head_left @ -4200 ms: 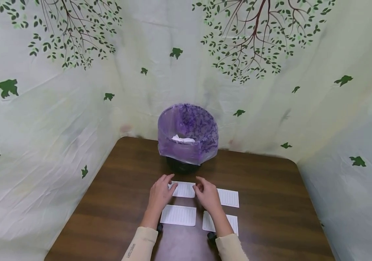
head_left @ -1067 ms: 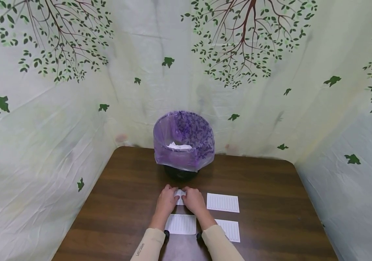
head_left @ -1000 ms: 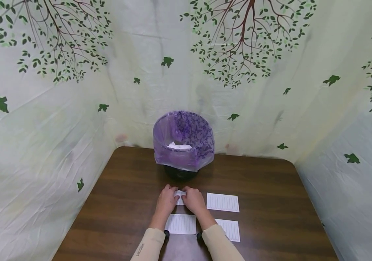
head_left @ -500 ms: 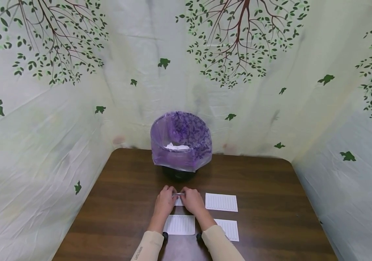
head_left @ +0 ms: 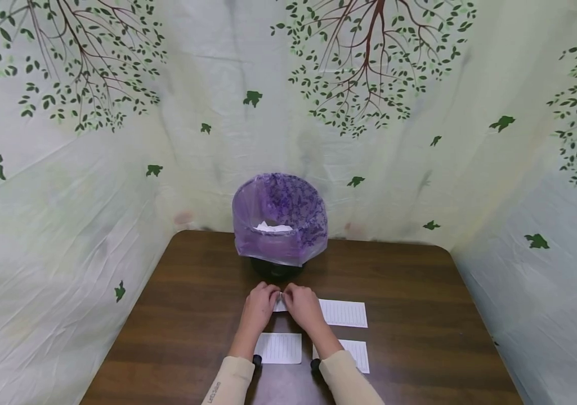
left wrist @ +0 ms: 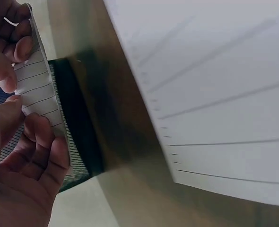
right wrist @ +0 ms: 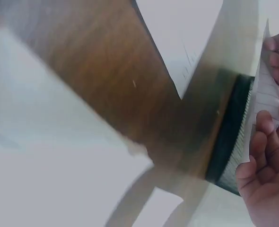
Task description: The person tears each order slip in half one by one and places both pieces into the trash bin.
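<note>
Both hands hold a small ruled white card (head_left: pixel 280 305) just in front of the bin. My left hand (head_left: pixel 259 306) pinches its left part between thumb and fingers. From the right side, my right hand (head_left: pixel 302 308) pinches it the same way, the two thumbs close together. In the left wrist view the ruled card (left wrist: pixel 38 90) stands raised off the table, its long edge running past the fingertips. Most of the card is hidden by the fingers in the head view. Another ruled card (head_left: pixel 280 349) lies flat between the forearms.
A bin with a purple liner bag (head_left: pixel 280 247) stands at the back of the brown table (head_left: pixel 410 292), with white paper (head_left: pixel 274 228) inside. Two more ruled cards lie to the right: a far card (head_left: pixel 346 313) and a near card (head_left: pixel 356 355), partly under the right forearm.
The hands were apart over the far left card; they came together on it, bent its far edge up, and have now lifted it slightly toward the bin. The other cards stay put.
</note>
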### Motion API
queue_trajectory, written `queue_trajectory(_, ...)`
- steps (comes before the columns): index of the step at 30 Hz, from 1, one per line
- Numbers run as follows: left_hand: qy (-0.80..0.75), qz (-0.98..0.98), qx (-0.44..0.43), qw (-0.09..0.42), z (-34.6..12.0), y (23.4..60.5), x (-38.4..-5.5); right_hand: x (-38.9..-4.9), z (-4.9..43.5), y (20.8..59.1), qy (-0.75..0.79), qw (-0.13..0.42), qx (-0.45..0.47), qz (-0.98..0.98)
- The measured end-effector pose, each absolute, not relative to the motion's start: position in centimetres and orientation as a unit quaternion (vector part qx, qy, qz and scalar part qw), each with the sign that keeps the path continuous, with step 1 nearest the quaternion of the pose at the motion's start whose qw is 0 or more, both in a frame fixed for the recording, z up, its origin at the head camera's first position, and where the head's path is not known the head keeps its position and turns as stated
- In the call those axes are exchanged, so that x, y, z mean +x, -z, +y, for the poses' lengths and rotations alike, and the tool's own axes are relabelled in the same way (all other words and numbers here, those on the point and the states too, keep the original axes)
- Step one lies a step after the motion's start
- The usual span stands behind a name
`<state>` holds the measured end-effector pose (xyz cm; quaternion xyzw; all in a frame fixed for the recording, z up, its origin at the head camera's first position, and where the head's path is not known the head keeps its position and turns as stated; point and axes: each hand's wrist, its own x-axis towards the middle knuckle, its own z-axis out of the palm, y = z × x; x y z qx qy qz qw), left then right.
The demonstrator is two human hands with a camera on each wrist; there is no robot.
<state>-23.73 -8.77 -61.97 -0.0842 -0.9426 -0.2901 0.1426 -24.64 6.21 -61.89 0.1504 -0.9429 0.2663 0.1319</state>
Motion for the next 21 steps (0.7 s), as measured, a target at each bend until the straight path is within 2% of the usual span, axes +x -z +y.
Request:
queue_trajectory(6,0.312,-0.929,-0.11,0.164,-8.0,61.0,-23.9,-24.2,7.4,60.4,-0.266,0.157,0.151,-0.939)
queue_trajectory(14,0.339,-0.92,-0.117,0.159,-7.1,59.3,-23.6,-24.0,8.6,58.9,-0.268,0.166,0.149,-0.937)
queue_trajectory(21,0.344,-0.907,-0.142,0.198,-6.2,58.1,-23.6,-23.7,9.7,57.3,-0.294,0.166,0.148,-0.93)
